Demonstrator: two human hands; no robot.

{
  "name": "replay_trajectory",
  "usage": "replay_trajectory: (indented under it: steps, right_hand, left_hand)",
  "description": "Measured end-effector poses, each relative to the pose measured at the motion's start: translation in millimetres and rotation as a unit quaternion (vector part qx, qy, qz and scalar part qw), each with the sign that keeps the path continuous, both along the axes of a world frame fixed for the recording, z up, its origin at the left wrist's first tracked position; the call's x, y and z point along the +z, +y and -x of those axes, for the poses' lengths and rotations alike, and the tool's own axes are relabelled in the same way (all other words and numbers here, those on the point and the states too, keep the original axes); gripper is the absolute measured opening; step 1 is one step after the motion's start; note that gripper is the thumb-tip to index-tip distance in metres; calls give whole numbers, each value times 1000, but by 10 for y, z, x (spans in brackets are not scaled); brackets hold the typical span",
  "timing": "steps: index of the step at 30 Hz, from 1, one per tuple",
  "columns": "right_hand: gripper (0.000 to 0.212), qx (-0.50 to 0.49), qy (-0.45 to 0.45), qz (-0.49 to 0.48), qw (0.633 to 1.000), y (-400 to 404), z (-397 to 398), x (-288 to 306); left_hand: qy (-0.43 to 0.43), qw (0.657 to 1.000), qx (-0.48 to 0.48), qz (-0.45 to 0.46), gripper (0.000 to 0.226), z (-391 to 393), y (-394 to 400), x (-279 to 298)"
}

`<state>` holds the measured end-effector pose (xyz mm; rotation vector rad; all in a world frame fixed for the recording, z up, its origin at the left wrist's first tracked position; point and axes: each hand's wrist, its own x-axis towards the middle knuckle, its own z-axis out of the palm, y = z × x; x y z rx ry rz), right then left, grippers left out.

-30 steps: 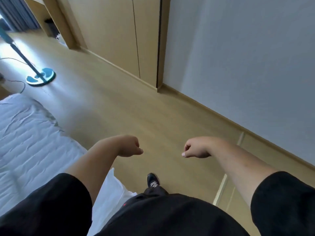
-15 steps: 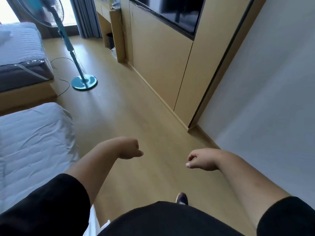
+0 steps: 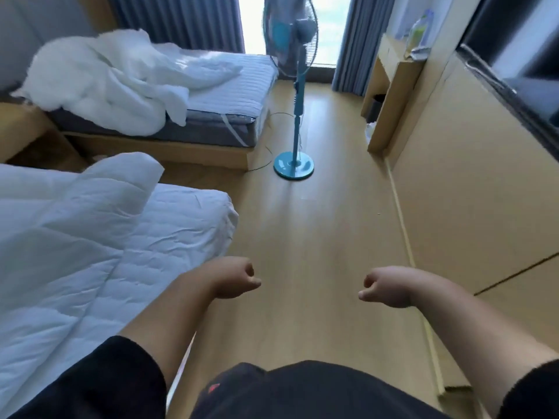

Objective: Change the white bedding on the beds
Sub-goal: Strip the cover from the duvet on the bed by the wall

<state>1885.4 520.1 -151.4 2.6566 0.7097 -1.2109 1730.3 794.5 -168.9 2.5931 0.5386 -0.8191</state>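
Observation:
My left hand [image 3: 234, 278] and my right hand [image 3: 385, 287] hang over the wooden floor with fingers curled, holding nothing. To my left lies the near bed [image 3: 187, 219] with a white quilted duvet [image 3: 69, 237] spread loosely over it. Further back stands the far bed [image 3: 230, 98], its grey mattress edge showing under a white pad. A crumpled heap of white bedding [image 3: 112, 83] lies at that bed's head end. Neither hand touches any bedding.
A teal standing fan [image 3: 295, 116] stands on the floor by the far bed's foot, its cord trailing toward the bed. Wooden cabinets [image 3: 472, 182] and a wall-mounted TV [image 3: 520, 65] line the right side. Grey curtains [image 3: 181, 22] frame a bright window.
My view has swung left and up from the right wall to the room's length, bringing both beds and the window into sight. My hands have kept their curled pose.

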Motion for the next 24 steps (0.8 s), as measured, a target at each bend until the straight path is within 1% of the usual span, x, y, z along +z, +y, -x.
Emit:
replay_trajectory:
  steps: [3,7,9,12,18,20,24]
  right_hand:
    - [57,83,-4,-10,997,682,-614,-27]
    - [57,168,-3,-1,986,1565,-1334,-114]
    - [57,169,-6,-5,986,1931,-1761,-193]
    - [55,145,-10,-8,989,2377,-2402,-258]
    - [55,88,8,-23,996,2947,-3594,-159]
    - [54,82,9,-27,996,3170,-4015,-203]
    - [54,106,18,-26,994,3765,-4910,-401]
  left_hand:
    - [1,997,75,-6,42,-214,367,-91]
    - [16,995,102,2,38,-838,905,-292]
    - [6,994,112,10,37,-1284,1226,-329]
    - [12,993,118,27,42,-1947,1784,-268]
    - [16,992,126,13,33,-3141,2697,-121]
    - [13,991,135,20,28,-3543,2926,-173]
    - [46,989,141,22,34,-4362,3380,-389]
